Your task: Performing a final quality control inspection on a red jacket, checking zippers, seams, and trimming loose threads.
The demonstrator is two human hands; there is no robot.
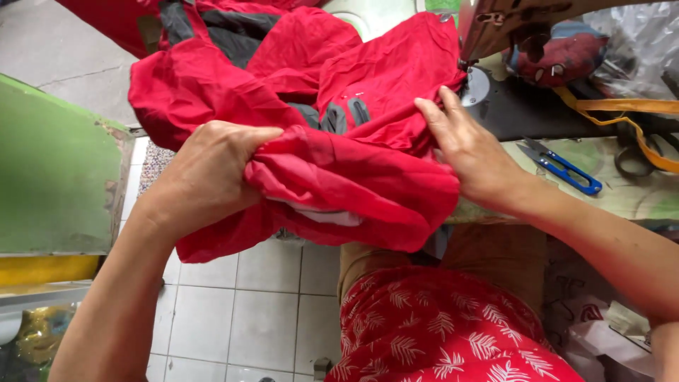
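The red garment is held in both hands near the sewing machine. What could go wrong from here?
1. The right hand rests close to the sewing machine; its fingers could get near the needle area.
2. The red garment is bunched in the left hand, so a fold might be caught.
3. Loose fabric could sweep the blue thread snips off the table.

Bright, even daylight, with soft shadows only. Glare whitens the plastic sheet (629, 35) at two o'clock. Edges bend slightly.

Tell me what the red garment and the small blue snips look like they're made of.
Garment: thin woven cloth, probably a light synthetic; it creases sharply with a faint sheen, and has grey panels. Snips: bare metal blades, blue handle likely plastic or painted.
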